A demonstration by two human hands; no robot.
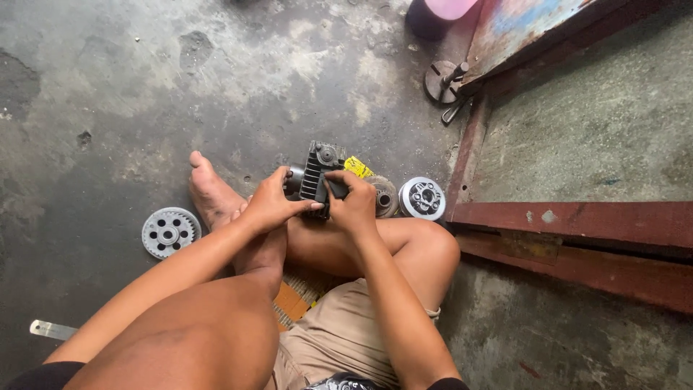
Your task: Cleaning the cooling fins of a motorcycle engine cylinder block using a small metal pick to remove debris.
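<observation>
I am gripping a dark finned engine part (pixel 315 178) with both hands, just above my crossed legs. My left hand (pixel 271 204) is clasping its left side, thumb lying along the near edge. My right hand (pixel 354 204) is closing over its right side. Its long axis is running away from me, fins upright. A round clutch piece (pixel 422 198) is lying on the floor (pixel 108 108), just right of my right hand.

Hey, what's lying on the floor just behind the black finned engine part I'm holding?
Behind the finned part, a yellow piece and a round metal disc peek out; the right hand covers the rest.
</observation>
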